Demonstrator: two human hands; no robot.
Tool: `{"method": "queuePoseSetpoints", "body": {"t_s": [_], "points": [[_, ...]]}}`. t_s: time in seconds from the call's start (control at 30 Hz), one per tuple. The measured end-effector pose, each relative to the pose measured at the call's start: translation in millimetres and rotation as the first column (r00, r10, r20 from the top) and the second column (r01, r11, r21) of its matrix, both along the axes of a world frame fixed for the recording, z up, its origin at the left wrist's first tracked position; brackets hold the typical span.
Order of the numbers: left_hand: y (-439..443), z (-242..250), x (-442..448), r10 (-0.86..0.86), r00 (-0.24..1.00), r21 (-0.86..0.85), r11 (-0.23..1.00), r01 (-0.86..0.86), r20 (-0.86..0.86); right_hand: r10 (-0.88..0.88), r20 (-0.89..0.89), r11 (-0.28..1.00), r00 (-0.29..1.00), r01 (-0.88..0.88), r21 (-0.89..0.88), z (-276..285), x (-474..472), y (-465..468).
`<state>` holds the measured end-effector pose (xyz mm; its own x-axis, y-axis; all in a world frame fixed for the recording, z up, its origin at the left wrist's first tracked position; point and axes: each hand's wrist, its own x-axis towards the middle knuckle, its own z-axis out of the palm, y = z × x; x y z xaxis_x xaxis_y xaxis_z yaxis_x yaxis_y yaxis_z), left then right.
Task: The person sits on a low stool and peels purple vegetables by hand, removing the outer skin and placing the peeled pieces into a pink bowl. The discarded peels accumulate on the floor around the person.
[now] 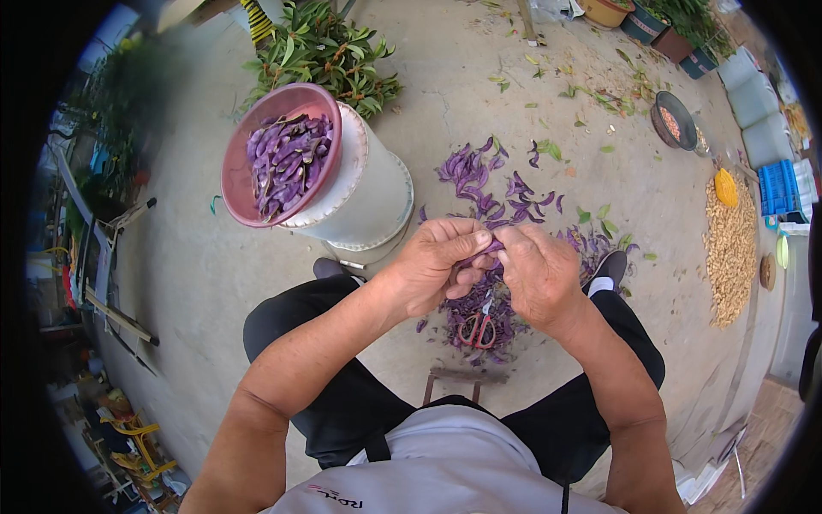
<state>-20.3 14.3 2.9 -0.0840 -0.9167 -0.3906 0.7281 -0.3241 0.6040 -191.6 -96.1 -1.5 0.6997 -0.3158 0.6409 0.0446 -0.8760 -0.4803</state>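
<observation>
Between my two hands, above the floor, is a purple bean pod. My left hand pinches it with thumb and fingers, and my right hand grips its other end with the fingertips. Below lies a heap of purple pods and scraps, partly hidden by my hands. Red-handled scissors rest on that heap, between my feet. Farther out, loose purple pods are scattered on the concrete. A pink plastic basin full of purple pods sits tilted to the left.
The basin rests on a white cylindrical container. Cut leafy branches lie behind it. At right are a spread of peanuts, a dark bowl, a blue crate and white jugs. A metal-legged frame stands left.
</observation>
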Motion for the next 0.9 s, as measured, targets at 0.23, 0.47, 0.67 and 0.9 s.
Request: {"method": "queuePoseSetpoints", "body": {"t_s": [0.23, 0.47, 0.67, 0.9], "points": [[-1.5, -5.3, -11.3, 0.035, 0.932, -0.044, 0.999, -0.020, 0.360, -0.060, -0.122, 0.989, 0.991, 0.042, -0.145, -2.0, -2.1, 3.0], [-4.0, -7.9, -20.2, 0.183, 0.771, -0.206, 0.976, -0.068, 0.610, -0.138, -0.014, 0.935, 0.990, 0.135, 0.326, -4.2, 5.7, 6.8], [-3.3, -3.3, -20.3, 0.136, 0.900, -0.147, 0.986, -0.082, 0.413, -0.083, -0.072, 0.352, 0.994, 0.097, 0.931, 3.9, 5.4, 4.1], [-6.0, -4.4, -11.6, 0.112, 0.936, -0.200, 0.979, -0.047, 0.332, -0.061, 0.037, 0.483, 0.997, -0.003, 0.876, 11.6, 0.7, 5.3]]}}
